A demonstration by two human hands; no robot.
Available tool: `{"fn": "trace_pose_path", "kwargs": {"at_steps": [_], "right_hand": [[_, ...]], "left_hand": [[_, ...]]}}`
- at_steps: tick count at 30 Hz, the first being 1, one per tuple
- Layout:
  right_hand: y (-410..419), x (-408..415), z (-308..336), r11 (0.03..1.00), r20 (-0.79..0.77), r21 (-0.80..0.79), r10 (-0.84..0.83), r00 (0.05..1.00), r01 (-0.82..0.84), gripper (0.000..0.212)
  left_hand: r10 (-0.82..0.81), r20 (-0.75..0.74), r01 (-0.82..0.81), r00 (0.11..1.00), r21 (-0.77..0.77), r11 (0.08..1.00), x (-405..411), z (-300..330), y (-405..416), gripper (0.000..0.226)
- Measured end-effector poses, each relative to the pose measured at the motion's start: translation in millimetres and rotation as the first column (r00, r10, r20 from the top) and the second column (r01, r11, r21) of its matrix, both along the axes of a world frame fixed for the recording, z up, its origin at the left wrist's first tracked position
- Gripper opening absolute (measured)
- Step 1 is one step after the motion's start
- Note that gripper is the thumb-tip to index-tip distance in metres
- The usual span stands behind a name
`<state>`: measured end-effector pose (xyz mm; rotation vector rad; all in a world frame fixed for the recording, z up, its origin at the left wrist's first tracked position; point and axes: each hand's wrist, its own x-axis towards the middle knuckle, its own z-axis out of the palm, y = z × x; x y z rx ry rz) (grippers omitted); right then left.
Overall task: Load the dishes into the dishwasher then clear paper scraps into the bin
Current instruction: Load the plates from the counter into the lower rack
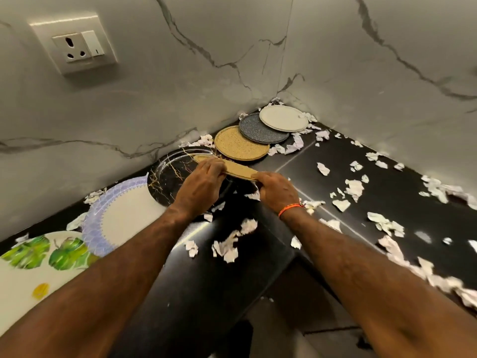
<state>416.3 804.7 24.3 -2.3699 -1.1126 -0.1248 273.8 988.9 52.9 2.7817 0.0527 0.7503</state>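
We are in the dish-loading step: our left hand (200,183) and right hand (278,188) each grip an edge of a tan plate (233,168), held above the black desk (258,254). Next, carry it level to the dishwasher, unseen here. Beyond, more plates (258,129) and paper scraps (353,188) wait.

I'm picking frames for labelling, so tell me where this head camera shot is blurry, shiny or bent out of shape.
Head view: wide-angle bending curves the walls and stretches both forearms; the paper scraps at the right edge and the leaf-print plate at lower left are smeared; glare streaks the black counter near its front edge; the tan plate held by both hands stays fairly sharp.
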Motion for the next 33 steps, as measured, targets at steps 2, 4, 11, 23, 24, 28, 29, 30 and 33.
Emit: {"fn": "trace_pose_path", "kwargs": {"at_steps": [2, 4, 11, 23, 24, 28, 29, 30, 33], "right_hand": [[-34, -18, 4, 0.997, 0.001, 0.071, -0.038, 0.999, 0.037, 0.033], [-74, -37, 7, 0.989, 0.035, 0.122, -0.091, 0.995, 0.086, 0.025], [-241, -108, 12, 0.955, 0.143, 0.182, -0.263, 0.954, 0.235, 0.022], [-497, -264, -10, 0.655, 0.122, -0.038, -0.747, 0.654, 0.755, 0.062], [-512, -281, -12, 0.602, 0.119, -0.030, -0.790, 0.601, 0.798, 0.065], [-551, -347, -20, 0.382, 0.096, -0.091, -0.916, 0.389, 0.920, 0.088], [-558, -365, -22, 0.313, 0.094, -0.119, -0.941, 0.325, 0.942, 0.089], [-563, -382, -23, 0.253, 0.096, -0.145, -0.959, 0.268, 0.956, 0.088], [-576, -429, -33, 0.086, 0.084, -0.148, -0.992, 0.099, 0.985, 0.078]], "left_hand": [[-0.028, -0.001, 0.028, 1.000, 0.002, 1.000, -16, 11, -25, 0.020], [-0.039, -0.024, 0.040, 0.999, 0.042, 0.998, -29, 18, -52, 0.027], [-0.280, -0.170, 0.297, 0.945, 0.085, 0.951, -27, 30, -154, 0.036], [-0.887, -0.220, 0.912, 0.406, 0.159, 0.378, 13, 27, -449, 0.034], [-0.913, -0.221, 0.936, 0.342, 0.165, 0.310, 11, 27, -474, 0.034], [-0.983, -0.168, 0.987, 0.070, 0.154, 0.044, -7, 23, -559, 0.036], [-0.988, -0.154, 0.988, 0.003, 0.153, -0.021, -15, 22, -579, 0.038], [-0.988, -0.146, 0.985, -0.052, 0.157, -0.075, -25, 21, -597, 0.038], [-0.965, -0.195, 0.969, -0.177, 0.136, -0.205, -56, 19, -646, 0.045]]}}
